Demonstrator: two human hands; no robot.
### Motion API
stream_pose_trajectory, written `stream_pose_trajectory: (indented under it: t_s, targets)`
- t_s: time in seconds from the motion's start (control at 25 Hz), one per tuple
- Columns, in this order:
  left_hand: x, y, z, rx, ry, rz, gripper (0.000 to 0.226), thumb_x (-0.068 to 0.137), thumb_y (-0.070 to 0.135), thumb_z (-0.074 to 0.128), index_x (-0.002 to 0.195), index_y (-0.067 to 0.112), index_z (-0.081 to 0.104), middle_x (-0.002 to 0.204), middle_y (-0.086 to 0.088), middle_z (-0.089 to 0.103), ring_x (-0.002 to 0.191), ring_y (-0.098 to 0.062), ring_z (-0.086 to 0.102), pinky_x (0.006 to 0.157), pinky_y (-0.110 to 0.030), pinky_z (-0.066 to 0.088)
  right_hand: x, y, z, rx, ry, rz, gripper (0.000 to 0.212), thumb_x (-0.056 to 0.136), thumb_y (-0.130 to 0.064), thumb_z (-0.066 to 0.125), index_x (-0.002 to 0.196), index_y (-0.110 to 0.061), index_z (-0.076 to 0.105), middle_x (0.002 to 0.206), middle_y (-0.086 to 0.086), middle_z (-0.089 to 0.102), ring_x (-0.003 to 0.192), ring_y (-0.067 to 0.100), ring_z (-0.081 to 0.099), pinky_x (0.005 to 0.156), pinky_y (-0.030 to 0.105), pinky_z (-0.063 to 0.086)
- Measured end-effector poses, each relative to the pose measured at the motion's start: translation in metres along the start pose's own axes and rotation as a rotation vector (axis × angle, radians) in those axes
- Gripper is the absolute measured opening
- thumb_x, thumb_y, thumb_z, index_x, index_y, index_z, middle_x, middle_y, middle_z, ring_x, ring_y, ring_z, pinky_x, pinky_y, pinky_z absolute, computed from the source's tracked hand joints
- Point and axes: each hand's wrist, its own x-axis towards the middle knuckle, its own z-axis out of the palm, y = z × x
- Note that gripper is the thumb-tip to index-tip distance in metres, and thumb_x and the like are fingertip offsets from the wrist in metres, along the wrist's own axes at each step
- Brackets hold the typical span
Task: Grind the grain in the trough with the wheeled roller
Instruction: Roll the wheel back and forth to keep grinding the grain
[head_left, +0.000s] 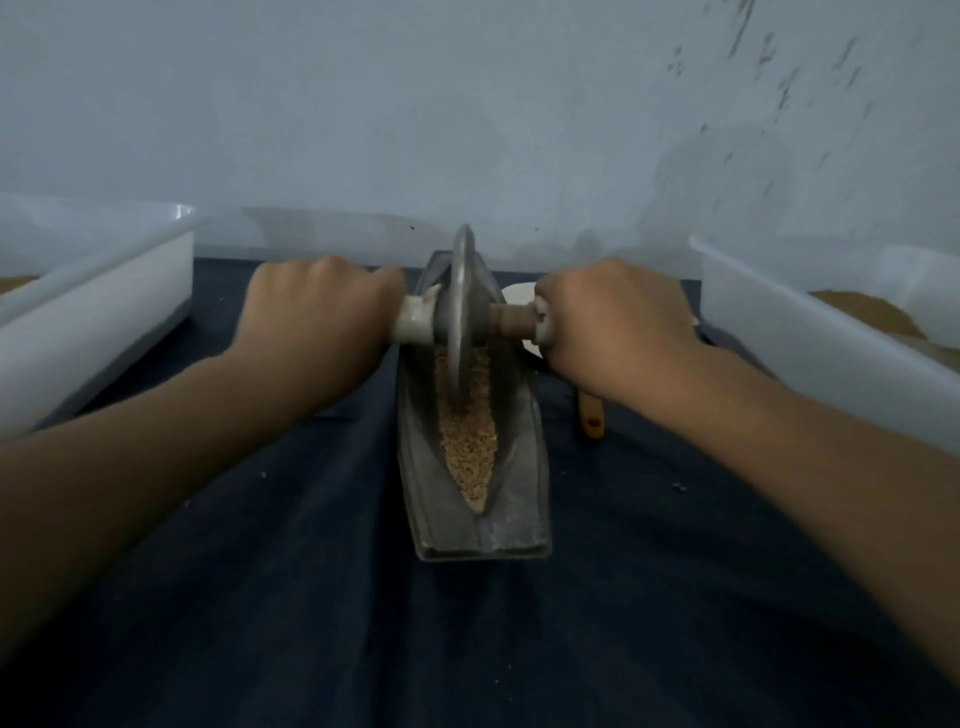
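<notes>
While both hands (317, 306) (618, 317) gripped the roller (462, 306) axle above the trough (519, 493), even downward pressure seemed wise over the grain (467, 447).

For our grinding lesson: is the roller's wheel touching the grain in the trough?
Touching. The head view shows the wheel with its lower rim buried in the grain.

The dark cloth (311, 597) bears the trough (522, 525), left tub (93, 317), right tub (810, 358) and wooden handle (592, 420)

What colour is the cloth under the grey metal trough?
The cloth is plain dark navy blue, shown best in the head view.
</notes>
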Motion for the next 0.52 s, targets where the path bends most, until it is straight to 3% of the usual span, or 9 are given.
stream_pose_trajectory:
  t_s: [0.08,0.16,0.28,0.4,0.44,0.52]
  targets:
    - [-0.032,-0.009,-0.004,-0.037,0.051,0.051,0.029,0.077,0.032,0.065,0.07,0.022,0.038,0.054,0.0,0.044,0.044,-0.03,0.049,0.047,-0.025,0.023,-0.026,0.002,-0.018,-0.04,0.159,-0.159,0.043,0.056,-0.022,0.073,0.055,-0.028,0.031,0.049,-0.013,0.029,0.04,0.006,0.026,0.048,0.015,0.017]
    - [-0.039,-0.018,-0.001,-0.028,0.093,0.061,0.027,0.077,0.042,0.054,0.07,0.022,0.036,0.053,0.003,0.04,0.043,-0.028,0.046,0.048,-0.025,0.025,-0.036,0.003,-0.018,-0.038,0.187,-0.177,0.043,0.048,-0.024,0.071,0.054,-0.029,0.029,0.047,-0.014,0.023,0.039,0.002,0.017,0.05,0.012,0.013]
    - [-0.008,-0.008,0.01,-0.008,0.086,-0.016,0.017,0.081,0.032,0.059,0.073,0.019,0.051,0.058,-0.006,0.047,0.051,-0.032,0.054,0.05,-0.029,0.03,-0.001,-0.005,-0.001,-0.046,0.045,0.003,0.04,0.069,-0.02,0.072,0.058,-0.028,0.034,0.055,-0.005,0.04,0.045,0.013,0.033,0.048,0.018,0.02]
    - [0.042,0.008,0.007,0.032,0.014,-0.07,0.004,0.084,0.018,0.061,0.086,0.015,0.062,0.069,-0.011,0.051,0.069,-0.037,0.061,0.057,-0.033,0.032,0.028,-0.007,0.013,0.099,-0.136,0.224,0.009,0.087,-0.019,0.06,0.083,-0.027,0.059,0.085,0.003,0.062,0.074,0.024,0.056,0.058,0.03,0.041]
    - [0.045,0.008,0.003,0.057,0.016,-0.044,0.004,0.084,0.016,0.061,0.087,0.015,0.063,0.07,-0.01,0.052,0.07,-0.037,0.062,0.056,-0.033,0.032,0.026,-0.006,0.015,0.124,-0.158,0.238,0.007,0.088,-0.02,0.059,0.089,-0.027,0.062,0.087,0.003,0.062,0.077,0.025,0.057,0.06,0.031,0.042]
    - [0.025,0.004,-0.003,0.072,0.015,-0.005,0.004,0.083,0.017,0.063,0.084,0.017,0.06,0.068,-0.008,0.054,0.065,-0.036,0.062,0.053,-0.031,0.028,0.005,-0.003,0.007,0.081,-0.124,0.147,0.01,0.086,-0.024,0.062,0.078,-0.026,0.057,0.072,-0.002,0.055,0.063,0.02,0.05,0.052,0.026,0.033]
